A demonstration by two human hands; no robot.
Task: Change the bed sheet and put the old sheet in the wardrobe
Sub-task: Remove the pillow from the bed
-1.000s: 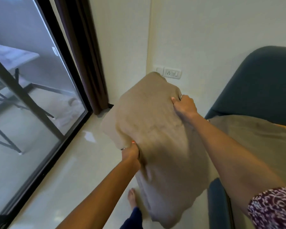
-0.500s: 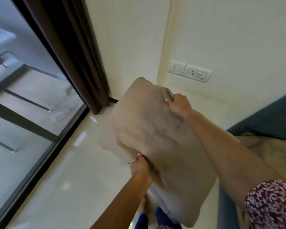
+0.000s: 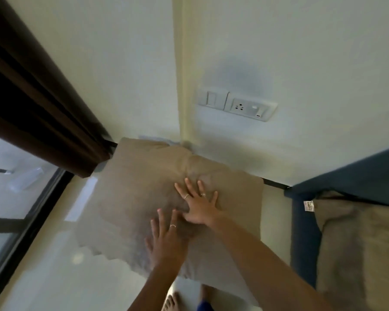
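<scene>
Right hand: fingers straight and spread, palm down over the upper middle of the pillow; two rings visible; holds nothing; whether it touches the fabric cannot be told.
Left hand: fingers straight and spread, palm down over the pillow's lower middle, just beside the right hand; one ring visible; holds nothing.
Pillow: tan, blurred, in the room corner with its far edge at the foot of the wall, near the curtain.
Sheet: tan, rumpled, lying on the bed at right, against the dark blue bed frame; white label at the frame's corner.
Wall: pale, carrying a switch and socket plate above the pillow.
Curtain: dark brown, hanging beside the glass door at left.
Floor: pale, glossy; bare feet at the bottom edge.
</scene>
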